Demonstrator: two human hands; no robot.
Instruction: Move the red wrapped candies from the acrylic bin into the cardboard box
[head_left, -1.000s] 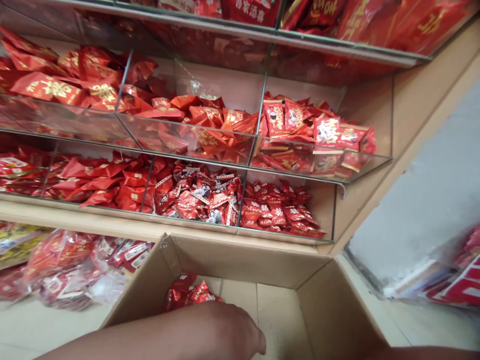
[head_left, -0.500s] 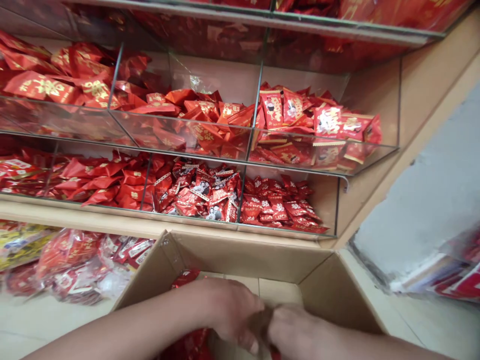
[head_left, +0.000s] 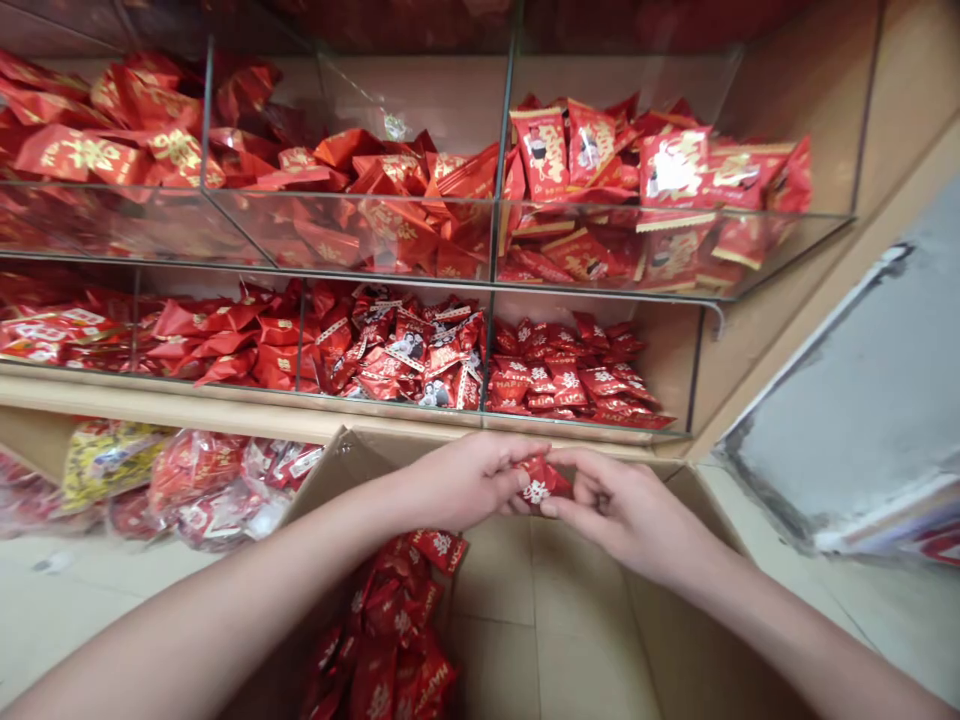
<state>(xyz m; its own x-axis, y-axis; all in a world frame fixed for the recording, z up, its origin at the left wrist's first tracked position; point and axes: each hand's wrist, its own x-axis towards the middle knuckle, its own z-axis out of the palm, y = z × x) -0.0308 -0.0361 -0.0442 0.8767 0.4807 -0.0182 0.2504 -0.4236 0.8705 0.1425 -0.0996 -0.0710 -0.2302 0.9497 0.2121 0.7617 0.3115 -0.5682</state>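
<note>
Between my two hands, above a cardboard box, is a small red candy packet with white lettering. My left hand grips its left side with the fingers closed. Thumb and fingertips of my right hand pinch its right side. Below, a heap of similar red packets lies along the left of the box, partly covered by my left forearm. Just past my hands, the lower right shelf bin contains packets that look alike.
Clear-walled shelf bins with red wrapped sweets span the space ahead. Under the bottom shelf, at left, lie bags of sweets and a yellow bag. A grey wall stands right of the wooden shelf side.
Both hands have risen from inside the box toward its far edge, and the red candy packet now shows between them. The view has shifted too.
</note>
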